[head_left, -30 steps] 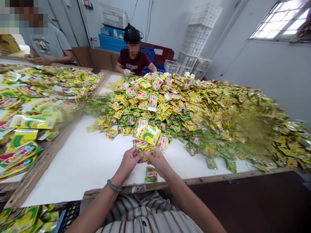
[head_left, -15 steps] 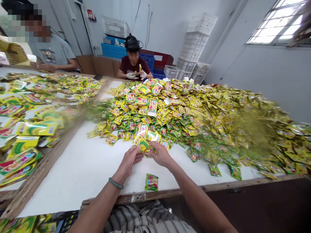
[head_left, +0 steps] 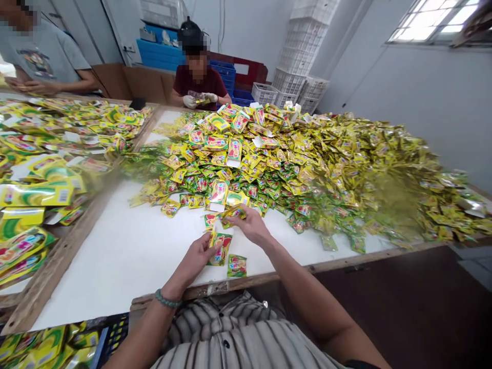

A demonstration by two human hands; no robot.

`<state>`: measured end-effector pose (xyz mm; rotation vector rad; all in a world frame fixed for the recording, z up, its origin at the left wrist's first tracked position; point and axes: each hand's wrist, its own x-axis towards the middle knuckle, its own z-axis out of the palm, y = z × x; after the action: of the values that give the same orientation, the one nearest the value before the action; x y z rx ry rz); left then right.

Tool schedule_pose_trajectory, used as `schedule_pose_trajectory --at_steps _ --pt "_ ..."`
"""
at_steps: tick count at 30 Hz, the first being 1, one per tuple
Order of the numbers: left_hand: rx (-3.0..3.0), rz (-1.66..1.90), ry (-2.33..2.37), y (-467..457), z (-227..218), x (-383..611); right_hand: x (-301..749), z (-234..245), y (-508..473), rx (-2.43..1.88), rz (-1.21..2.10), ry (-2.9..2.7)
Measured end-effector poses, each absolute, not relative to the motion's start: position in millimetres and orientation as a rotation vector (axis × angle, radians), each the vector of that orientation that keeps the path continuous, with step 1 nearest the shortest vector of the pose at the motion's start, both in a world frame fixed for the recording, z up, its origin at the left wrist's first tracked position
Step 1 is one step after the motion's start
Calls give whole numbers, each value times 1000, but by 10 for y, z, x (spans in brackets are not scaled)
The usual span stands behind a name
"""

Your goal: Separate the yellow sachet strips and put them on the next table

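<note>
My left hand (head_left: 197, 258) grips a small yellow and green carton (head_left: 222, 248), its white flap raised at the top. Just above it, my right hand (head_left: 251, 225) pinches a small yellow candy packet (head_left: 232, 211) close to the carton's open end. A single green packet (head_left: 237, 266) lies on the white table near its front edge, right of the carton. Beyond my hands, another carton (head_left: 219, 191) with a white flap rests against the front of a large heap of yellow and green packets (head_left: 284, 169).
A wooden divider (head_left: 77, 256) separates the table from a spread of flat cartons (head_left: 34, 195) on the left. Below it sits a crate of filled cartons (head_left: 49, 346). A gloved co-worker (head_left: 200, 84) sits across; another person (head_left: 46, 56) works at far left. White crates (head_left: 300, 51) stand stacked behind.
My left hand has drawn the carton down toward me, turning its printed face up. My right hand has separated from it, with a packet in its fingers. The view has tilted downward.
</note>
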<state>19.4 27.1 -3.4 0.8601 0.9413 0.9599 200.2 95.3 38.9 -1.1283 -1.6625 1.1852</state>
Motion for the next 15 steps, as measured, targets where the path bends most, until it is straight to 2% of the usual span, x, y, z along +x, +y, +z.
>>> schedule_pose_trajectory --at_steps 8,15 --pt "957 975 1034 180 32 146 2001 445 907 -1288 908 -2204" --pt "967 845 907 203 151 112 1963 416 910 -1221 905 -2061"
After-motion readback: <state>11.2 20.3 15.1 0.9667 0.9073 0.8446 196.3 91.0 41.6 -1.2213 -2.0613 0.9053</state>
